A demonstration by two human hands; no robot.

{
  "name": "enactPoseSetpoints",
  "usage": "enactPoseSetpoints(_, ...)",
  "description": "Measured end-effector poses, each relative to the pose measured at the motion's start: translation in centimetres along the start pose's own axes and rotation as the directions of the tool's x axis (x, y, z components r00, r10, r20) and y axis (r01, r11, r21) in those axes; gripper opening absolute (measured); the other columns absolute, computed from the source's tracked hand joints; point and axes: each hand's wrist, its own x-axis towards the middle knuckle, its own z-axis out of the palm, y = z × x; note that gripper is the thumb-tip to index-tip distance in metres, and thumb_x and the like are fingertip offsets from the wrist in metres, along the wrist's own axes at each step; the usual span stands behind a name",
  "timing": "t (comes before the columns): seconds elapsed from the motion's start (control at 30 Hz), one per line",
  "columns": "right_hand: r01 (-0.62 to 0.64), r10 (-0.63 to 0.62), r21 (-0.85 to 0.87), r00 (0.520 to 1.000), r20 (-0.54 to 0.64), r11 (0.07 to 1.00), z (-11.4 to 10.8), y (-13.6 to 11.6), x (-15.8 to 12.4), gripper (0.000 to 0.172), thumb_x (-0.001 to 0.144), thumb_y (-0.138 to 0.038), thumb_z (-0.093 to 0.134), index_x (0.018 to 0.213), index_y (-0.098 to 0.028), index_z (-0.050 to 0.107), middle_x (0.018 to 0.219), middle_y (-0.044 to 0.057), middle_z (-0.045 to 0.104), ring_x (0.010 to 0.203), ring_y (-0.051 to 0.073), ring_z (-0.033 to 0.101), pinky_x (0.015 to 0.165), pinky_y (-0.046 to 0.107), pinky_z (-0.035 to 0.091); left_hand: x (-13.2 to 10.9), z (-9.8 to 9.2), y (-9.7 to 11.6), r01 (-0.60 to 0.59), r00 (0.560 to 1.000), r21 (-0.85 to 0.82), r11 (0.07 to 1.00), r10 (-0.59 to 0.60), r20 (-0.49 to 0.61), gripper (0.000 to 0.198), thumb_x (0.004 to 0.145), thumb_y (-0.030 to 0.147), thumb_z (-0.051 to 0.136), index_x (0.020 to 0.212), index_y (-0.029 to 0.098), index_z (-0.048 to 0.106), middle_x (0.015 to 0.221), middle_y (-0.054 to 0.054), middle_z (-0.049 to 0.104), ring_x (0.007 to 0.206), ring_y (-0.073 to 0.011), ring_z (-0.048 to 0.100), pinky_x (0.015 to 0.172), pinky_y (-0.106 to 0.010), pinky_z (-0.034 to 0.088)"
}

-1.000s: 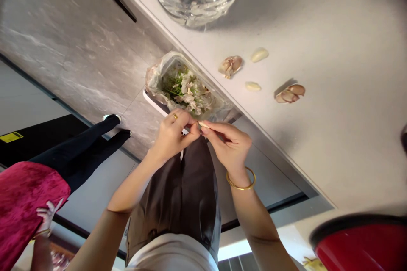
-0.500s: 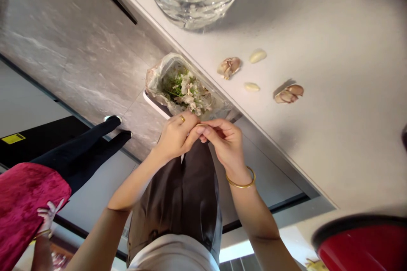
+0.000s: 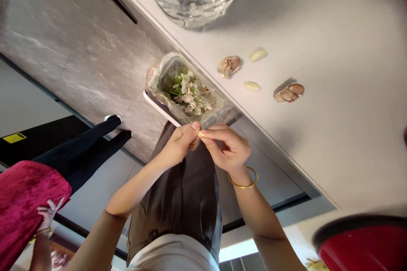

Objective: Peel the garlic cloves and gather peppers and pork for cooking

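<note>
My left hand [image 3: 181,144] and my right hand [image 3: 227,146] meet fingertip to fingertip in front of my dark trousers, just short of the bin. Between them is a small pale garlic clove [image 3: 201,134], pinched by my right thumb and fingers. My left thumb and curled fingers close on its other end, mostly hiding it. On the counter to the right lie two peeled cloves, one a peeled garlic clove [image 3: 258,54] at the back. Beside them sit an unpeeled garlic piece [image 3: 229,66] and another garlic piece [image 3: 289,92] with its skin on.
A bag-lined bin [image 3: 158,105] holding green scraps and garlic skins stands against the counter [image 3: 333,135]. A large glass bowl [image 3: 193,4] is at the counter's edge. Lower right is a red pot-like object [image 3: 365,243]. Another person [image 3: 34,194] stands at the left.
Both hands have shifted slightly down, away from the bin. My left hand has rolled so its thumb is on top, and more of the clove shows at my right fingertips.
</note>
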Motion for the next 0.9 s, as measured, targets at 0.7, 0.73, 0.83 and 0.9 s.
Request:
enactPoseSetpoints(0.7, -0.634, 0.756, 0.690, 0.626, 0.192, 0.350, 1.8, -2.0, 0.2, 0.023, 0.070, -0.041, 0.080, 0.072, -0.023, 0.065, 0.058, -0.005, 0.053, 0.049, 0.007, 0.049, 0.043, 0.016, 0.045, 0.0, 0.1, -1.5, -0.473, 0.735, 0.747, 0.467, 0.676, 0.043, 0.035, 0.101, 0.031, 0.036, 0.068, 0.022, 0.040, 0.061, 0.002, 0.044, 0.057, -0.0125, 0.044, 0.055, -0.028, 0.036)
enactPoseSetpoints(0.73, -0.641, 0.764, 0.687, 0.616, 0.194, 0.343, 1.8, -2.0, 0.2, 0.024, 0.071, -0.041, 0.079, 0.072, -0.023, 0.065, 0.059, -0.005, 0.053, 0.049, 0.007, 0.049, 0.043, 0.016, 0.045, 0.0, 0.0, -1.5, -0.478, 0.728, 0.756, 0.447, 0.683, 0.057, 0.035, 0.101, 0.031, 0.036, 0.068, 0.022, 0.039, 0.061, 0.001, 0.045, 0.057, -0.0128, 0.044, 0.056, -0.028, 0.037)
enactPoseSetpoints(0.83, -0.640, 0.740, 0.672, 0.642, 0.203, 0.371, 1.7, -1.8, 0.4, 0.023, 0.072, -0.043, 0.079, 0.077, -0.024, 0.067, 0.062, -0.004, 0.059, 0.052, 0.009, 0.055, 0.046, 0.018, 0.050, 0.1, -0.3, -1.0, -0.474, 0.740, 0.757, 0.451, 0.669, 0.065, 0.034, 0.101, 0.031, 0.036, 0.068, 0.022, 0.039, 0.061, 0.001, 0.045, 0.057, -0.0128, 0.045, 0.055, -0.027, 0.037)
enactPoseSetpoints(0.9, -0.635, 0.702, 0.657, 0.677, 0.221, 0.406, 1.5, -1.7, 0.6, 0.023, 0.072, -0.042, 0.080, 0.082, -0.024, 0.068, 0.064, -0.003, 0.064, 0.054, 0.010, 0.059, 0.049, 0.020, 0.053, 0.0, -0.5, -0.6, -0.456, 0.758, 0.757, 0.468, 0.650, 0.055, 0.034, 0.102, 0.031, 0.036, 0.069, 0.022, 0.040, 0.062, 0.001, 0.046, 0.056, -0.0121, 0.046, 0.055, -0.026, 0.038)
